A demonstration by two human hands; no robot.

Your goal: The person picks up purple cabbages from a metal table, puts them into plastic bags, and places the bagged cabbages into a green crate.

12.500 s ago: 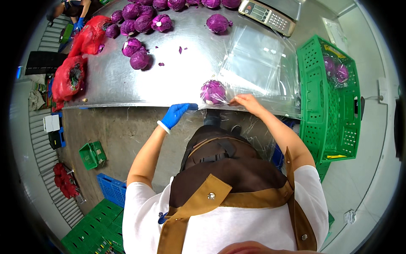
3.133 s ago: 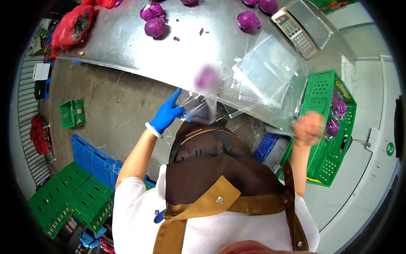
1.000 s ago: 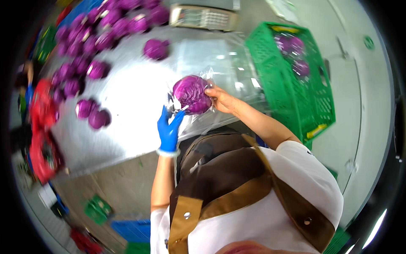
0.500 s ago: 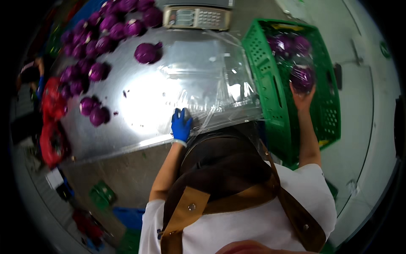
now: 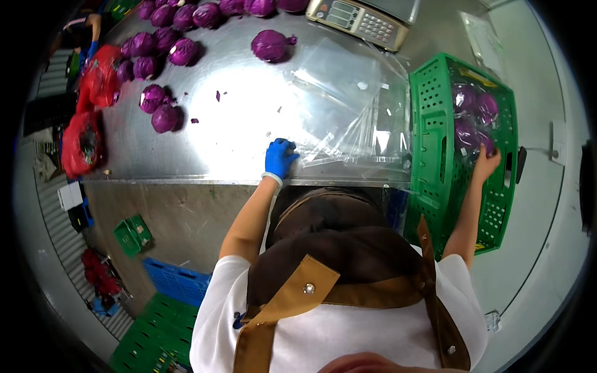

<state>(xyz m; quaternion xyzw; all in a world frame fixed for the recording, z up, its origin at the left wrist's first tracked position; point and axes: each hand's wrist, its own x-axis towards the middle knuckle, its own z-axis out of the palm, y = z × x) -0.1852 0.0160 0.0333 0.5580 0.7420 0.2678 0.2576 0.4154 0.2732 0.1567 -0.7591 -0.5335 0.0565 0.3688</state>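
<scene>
My left hand [image 5: 280, 158], in a blue glove, rests on the metal table [image 5: 230, 149] near its front edge. Its fingers are slightly bent and apart, holding nothing, beside a spread of clear plastic bags [image 5: 342, 105]. My bare right hand [image 5: 487, 163] reaches into a green crate [image 5: 431, 143] on the right. Its fingers are closed on the near end of a red cabbage in clear wrap [image 5: 467, 135]. Other wrapped red cabbages [image 5: 486, 107] lie just beyond it in the crate. A single unwrapped red cabbage [image 5: 271, 46] sits on the table beyond the bags.
Several loose red cabbages [image 5: 185, 52] cover the table's far left. Red net sacks [image 5: 82, 143] lie at its left edge. A scale [image 5: 360, 22] stands at the back right. Green [image 5: 132, 235] and blue crates [image 5: 177, 280] sit on the floor. Another person's arm [image 5: 94, 31] shows far left.
My right hand has lowered the wrapped cabbage among the others in the crate. My left hand stays on the table, its fingers more bent. The whole view has turned and shifted.
</scene>
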